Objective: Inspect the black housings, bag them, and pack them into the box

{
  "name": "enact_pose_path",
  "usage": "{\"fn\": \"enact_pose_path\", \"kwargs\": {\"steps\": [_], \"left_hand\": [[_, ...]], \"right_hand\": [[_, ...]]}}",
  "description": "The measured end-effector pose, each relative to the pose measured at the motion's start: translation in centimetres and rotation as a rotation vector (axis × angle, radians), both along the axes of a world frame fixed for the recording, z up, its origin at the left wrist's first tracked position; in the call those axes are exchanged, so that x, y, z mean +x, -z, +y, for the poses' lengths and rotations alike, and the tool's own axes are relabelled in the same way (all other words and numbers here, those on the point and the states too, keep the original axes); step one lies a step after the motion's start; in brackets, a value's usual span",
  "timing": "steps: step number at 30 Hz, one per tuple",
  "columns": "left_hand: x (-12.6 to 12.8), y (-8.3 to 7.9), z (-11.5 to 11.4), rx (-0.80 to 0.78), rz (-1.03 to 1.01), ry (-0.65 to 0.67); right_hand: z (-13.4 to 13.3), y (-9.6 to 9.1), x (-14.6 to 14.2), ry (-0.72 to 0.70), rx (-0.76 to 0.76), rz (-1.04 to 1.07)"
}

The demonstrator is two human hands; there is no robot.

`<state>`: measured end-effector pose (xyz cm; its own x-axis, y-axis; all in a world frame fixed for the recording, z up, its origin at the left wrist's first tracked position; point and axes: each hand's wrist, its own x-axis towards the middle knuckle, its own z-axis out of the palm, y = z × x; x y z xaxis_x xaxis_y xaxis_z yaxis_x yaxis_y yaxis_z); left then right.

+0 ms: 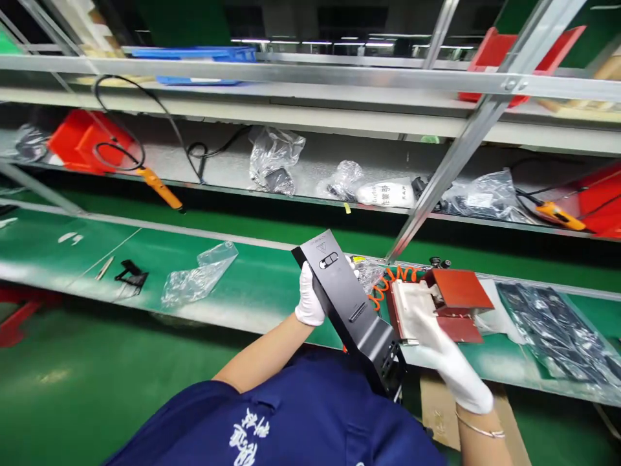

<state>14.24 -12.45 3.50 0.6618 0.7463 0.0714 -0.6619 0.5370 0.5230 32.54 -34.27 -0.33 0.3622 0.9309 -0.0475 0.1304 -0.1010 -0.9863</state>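
My left hand point(309, 296), in a white glove, is closed around the upper edge of a long black metal panel point(350, 309) that slants from upper left down toward my body. My right hand point(444, 359), also gloved, reaches forward and rests its fingers on the white part point(406, 303) of a red-brown press fixture point(456, 299) standing on the green bench. I cannot see whether the right fingers grip anything. An orange coiled hose point(388, 283) runs behind the panel.
A crumpled clear bag point(198, 277) and a small black bracket point(130, 274) lie to the left on the green conveyor point(252, 285). Bagged black parts point(557, 330) lie on the right. The shelf behind holds orange electric screwdrivers point(159, 188), red bins point(80, 139) and more bags.
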Motion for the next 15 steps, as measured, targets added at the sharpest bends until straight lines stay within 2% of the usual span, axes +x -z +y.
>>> {"fn": "enact_pose_path", "kwargs": {"steps": [1,2,4,6,8,10,12,15], "left_hand": [[0.3,-0.2,0.3,0.020,0.008,0.009],[0.6,-0.4,0.4,0.043,0.017,0.024],[1.2,-0.7,0.5,0.091,0.038,0.069],[1.6,-0.8,0.5,0.114,0.063,0.094],[1.7,-0.8,0.5,0.104,0.096,0.090],[1.6,-0.7,0.7,0.083,0.116,0.096],[1.4,-0.7,0.9,0.070,0.117,0.105],[0.9,-0.6,1.8,0.054,0.123,0.084]], "right_hand": [[0.9,-2.0,-0.7,0.118,0.101,-0.011],[2.2,-4.0,-1.8,0.172,0.179,-0.057],[5.8,-7.5,-4.7,0.198,0.253,-0.256],[10.0,-9.8,-7.8,0.283,0.293,-0.494],[13.4,-10.6,-10.2,0.453,0.292,-0.621],[15.3,-10.5,-11.8,0.596,0.276,-0.666],[16.0,-10.1,-12.8,0.658,0.265,-0.674],[16.2,-9.8,-13.7,0.664,0.261,-0.692]]}}
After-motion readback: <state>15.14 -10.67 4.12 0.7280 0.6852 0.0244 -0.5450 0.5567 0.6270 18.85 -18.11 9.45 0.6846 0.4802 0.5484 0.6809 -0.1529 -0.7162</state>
